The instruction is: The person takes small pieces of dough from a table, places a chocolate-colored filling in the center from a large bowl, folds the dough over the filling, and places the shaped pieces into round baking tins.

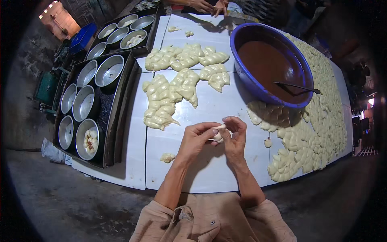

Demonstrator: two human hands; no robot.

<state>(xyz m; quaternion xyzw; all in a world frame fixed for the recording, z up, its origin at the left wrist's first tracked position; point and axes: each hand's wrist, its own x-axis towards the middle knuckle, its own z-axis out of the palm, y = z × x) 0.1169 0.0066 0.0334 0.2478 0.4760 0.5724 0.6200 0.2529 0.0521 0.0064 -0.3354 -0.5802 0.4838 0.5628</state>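
Note:
Over the near middle of the white table (205, 169), a small piece of pale dough (218, 137) is pinched between my two hands. My left hand (197, 139) grips its left side with thumb and fingers, and my right hand (235, 139) closes on it from the right. Part of the dough is hidden behind the fingers. Left of my left wrist lies a small loose dough lump (167, 157). Beyond my hands, joined pieces of pale dough (161, 99) spread over the tabletop.
A blue basin (238, 52) of brown filling holds a dark long-handled utensil (298, 86). More dough pieces (318, 121) cover the table's right side. Round metal tins (84, 103) stand in dark trays (119, 117) at left; the nearest contains dough. Another person's hands (211, 7) are at the far edge.

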